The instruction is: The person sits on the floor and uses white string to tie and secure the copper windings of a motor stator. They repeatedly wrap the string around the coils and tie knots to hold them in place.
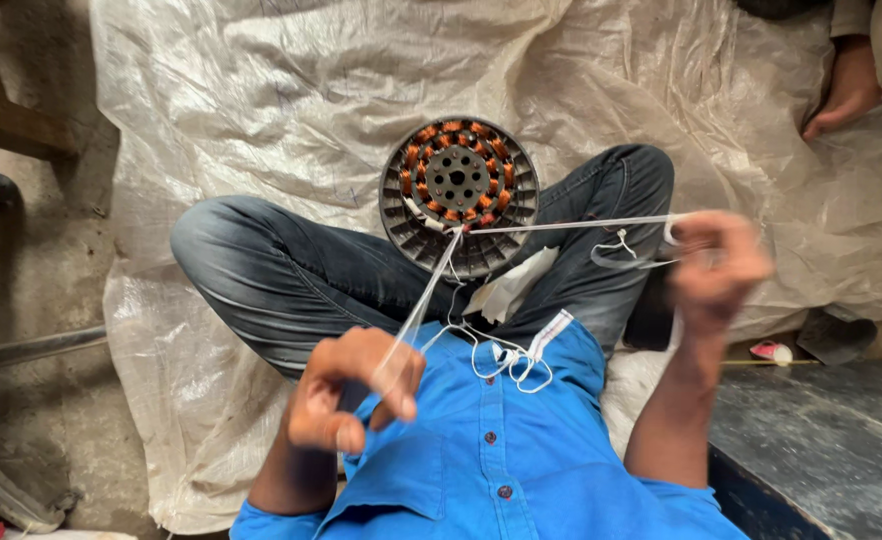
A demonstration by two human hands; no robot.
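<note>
Blue shirt (501, 440) fills the bottom of the view, loose white cord (506, 360) lying on it. Just above, the left hand (356, 390) is curled shut, pinching a clear strip (426, 295) that runs taut up to a round motor core (458, 195) with copper coils, resting between the crossed legs in jeans (291, 270). From the same core a second strip (571, 225) stretches to the blurred right hand (716, 270), closed around it. White plastic sheeting (291, 90) covers the floor; another person's foot (846, 90) rests at the top right.

Open plastic sheet (291, 90) beyond the stator (458, 195); 2 taut white tapes (561, 225) across the lap.
</note>
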